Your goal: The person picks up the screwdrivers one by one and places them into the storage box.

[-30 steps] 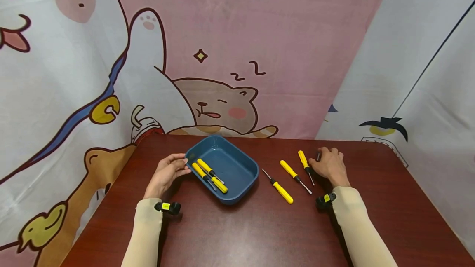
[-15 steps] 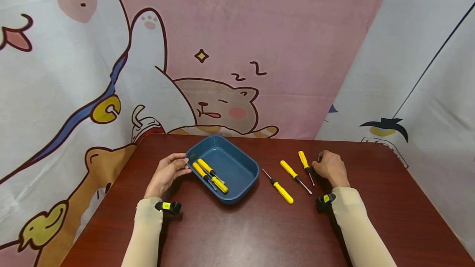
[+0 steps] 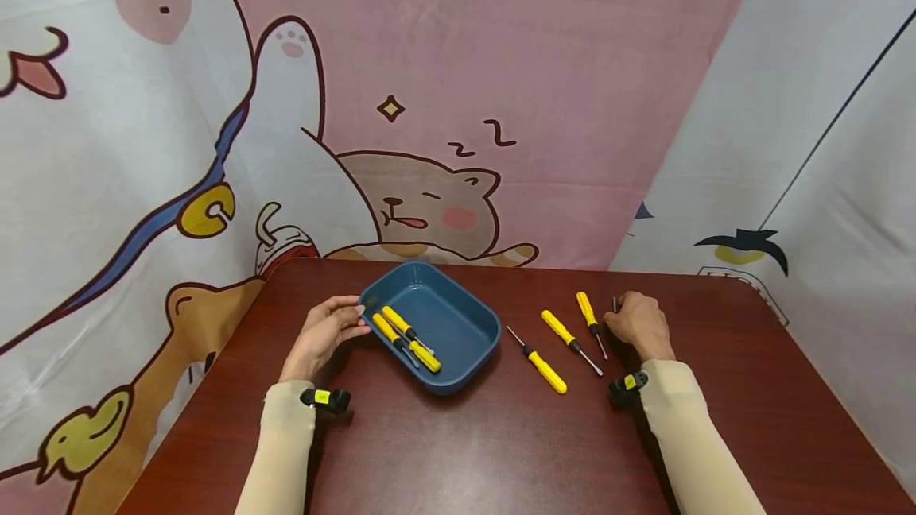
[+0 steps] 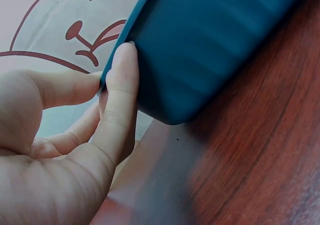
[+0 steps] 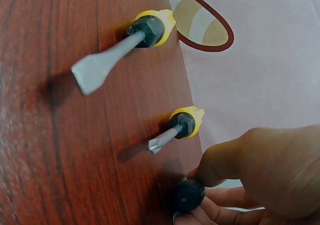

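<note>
My left hand (image 3: pixel 322 336) pinches the left rim of a blue tray (image 3: pixel 465 316), with thumb and fingers on either side of it in the left wrist view. Inside the tray lie yellow-and-black screwdrivers (image 3: pixel 425 358). At the right, my right hand (image 3: pixel 640 326) holds a thing with a black round end (image 5: pixel 188 196), its fingers curled about it. A thin grey piece (image 3: pixel 614 304) shows beside the fingers in the head view; the rest is hidden by the hand. Left of this hand lie a small yellow screwdriver (image 3: pixel 586 309), a longer one (image 3: pixel 558 327) and another (image 3: pixel 547 373).
Everything stands on a dark red-brown wooden table (image 3: pixel 458 451). A printed cartoon cloth (image 3: pixel 572 86) hangs behind the table's far edge. Both wrists wear black camera straps.
My right hand has drawn back slightly toward me, and its fingers have curled in around the black-ended thing. The left hand and the tray keep their places.
</note>
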Demonstrator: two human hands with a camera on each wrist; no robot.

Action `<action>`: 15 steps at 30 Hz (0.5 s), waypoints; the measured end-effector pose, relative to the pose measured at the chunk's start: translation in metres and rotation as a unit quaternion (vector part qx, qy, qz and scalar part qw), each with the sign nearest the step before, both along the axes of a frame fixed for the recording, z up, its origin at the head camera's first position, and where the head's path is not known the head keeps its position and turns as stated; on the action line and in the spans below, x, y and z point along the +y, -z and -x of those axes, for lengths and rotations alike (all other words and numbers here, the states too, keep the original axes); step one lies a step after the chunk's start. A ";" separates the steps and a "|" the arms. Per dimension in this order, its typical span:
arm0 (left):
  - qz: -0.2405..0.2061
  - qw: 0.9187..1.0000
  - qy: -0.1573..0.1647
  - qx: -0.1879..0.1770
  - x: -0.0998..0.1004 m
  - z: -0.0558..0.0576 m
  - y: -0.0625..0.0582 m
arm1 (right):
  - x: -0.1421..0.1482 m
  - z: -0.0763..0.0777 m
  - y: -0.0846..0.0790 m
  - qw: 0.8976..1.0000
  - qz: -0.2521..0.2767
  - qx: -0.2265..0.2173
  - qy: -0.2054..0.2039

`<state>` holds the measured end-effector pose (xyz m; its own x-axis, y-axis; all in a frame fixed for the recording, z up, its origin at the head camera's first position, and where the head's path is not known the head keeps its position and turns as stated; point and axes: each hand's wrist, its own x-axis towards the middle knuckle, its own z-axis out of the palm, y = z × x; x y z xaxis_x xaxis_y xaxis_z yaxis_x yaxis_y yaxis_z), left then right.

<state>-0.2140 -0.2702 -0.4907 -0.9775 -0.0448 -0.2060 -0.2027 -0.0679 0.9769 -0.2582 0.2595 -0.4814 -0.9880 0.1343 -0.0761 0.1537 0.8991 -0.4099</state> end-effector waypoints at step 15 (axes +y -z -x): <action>0.003 1.000 0.001 0.001 0.000 0.000 0.000 | 0.004 0.002 0.006 1.000 0.015 0.005 0.005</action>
<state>-0.2144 -0.2700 -0.4905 -0.9782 -0.0440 -0.2029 -0.1999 -0.0627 0.9778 -0.2598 0.2635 -0.4871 -0.9873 0.1429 -0.0700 0.1591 0.8851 -0.4374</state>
